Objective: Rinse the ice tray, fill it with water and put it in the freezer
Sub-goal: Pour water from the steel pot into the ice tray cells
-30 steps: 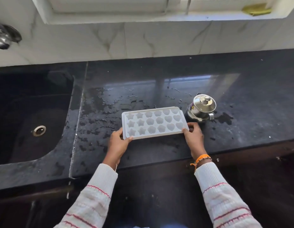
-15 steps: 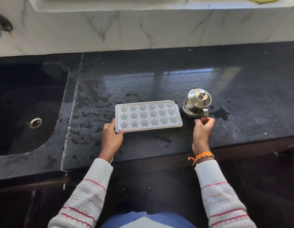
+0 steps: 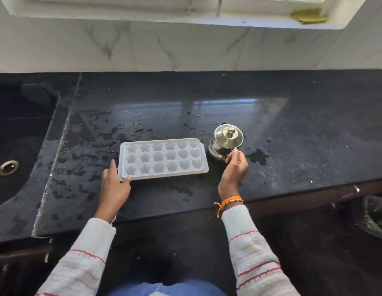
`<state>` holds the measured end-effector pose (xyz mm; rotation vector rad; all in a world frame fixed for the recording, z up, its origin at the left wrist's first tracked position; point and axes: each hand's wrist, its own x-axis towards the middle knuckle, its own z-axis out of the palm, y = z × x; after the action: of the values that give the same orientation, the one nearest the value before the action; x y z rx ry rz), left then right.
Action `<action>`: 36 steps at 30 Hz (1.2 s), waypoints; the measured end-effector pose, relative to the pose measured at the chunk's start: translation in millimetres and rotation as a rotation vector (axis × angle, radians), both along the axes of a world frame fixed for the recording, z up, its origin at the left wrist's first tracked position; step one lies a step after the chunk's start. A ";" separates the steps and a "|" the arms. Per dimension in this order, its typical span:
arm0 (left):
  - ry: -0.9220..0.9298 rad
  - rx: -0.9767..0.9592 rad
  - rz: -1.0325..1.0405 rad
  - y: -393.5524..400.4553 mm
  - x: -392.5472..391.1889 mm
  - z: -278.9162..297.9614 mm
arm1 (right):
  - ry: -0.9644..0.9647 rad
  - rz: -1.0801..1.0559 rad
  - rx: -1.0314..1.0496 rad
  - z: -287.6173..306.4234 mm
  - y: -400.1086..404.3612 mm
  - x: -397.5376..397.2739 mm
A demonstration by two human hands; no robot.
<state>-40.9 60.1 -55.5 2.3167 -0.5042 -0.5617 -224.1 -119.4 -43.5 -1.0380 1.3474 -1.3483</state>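
The white ice tray lies flat on the black counter, near the middle of the view and a little toward the near edge, its long side running left to right. Its cavities are arranged in three rows: stars at the left, flower shapes in the middle, hearts at the right. Whether the cavities hold water cannot be told.

The left hand grips the tray's near-left corner, thumb laid on the near rim and the fingers alongside the left end. The tray's right end is free of any contact.

The right hand is closed on the near side of a small steel pot, fingertips pinched at its rim or handle; the exact point of hold is hidden by the fingers. The pot stands upright just beside the tray's far-right corner, apart from it by a narrow gap, with its knobbed lid seated on top.

An orange thread band circles the right wrist. Both arms wear white knitted sleeves with red stripes.

The counter surface is wet, with scattered droplets and patches left of and behind the tray, and one dark puddle right of the pot. A black sink with a metal drain occupies the left. White marbled tiles back the counter.
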 end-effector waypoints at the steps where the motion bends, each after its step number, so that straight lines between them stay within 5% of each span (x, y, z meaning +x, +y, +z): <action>1: -0.002 0.000 0.006 -0.8 -1.8 -0.4 | -0.043 0.004 0.000 0.0 -1.1 -0.6; 19: 0.019 -0.037 -0.004 1.7 2.9 5.4 | -0.650 -0.035 -0.006 26.2 -29.4 2.2; 36: 0.021 -0.058 -0.108 9.9 21.3 4.9 | -0.442 0.344 0.014 60.6 13.8 78.4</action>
<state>-19.6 70.0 -50.6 2.2366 -0.6306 -0.6144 -145.8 -105.5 17.1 -0.8503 0.8080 -1.2138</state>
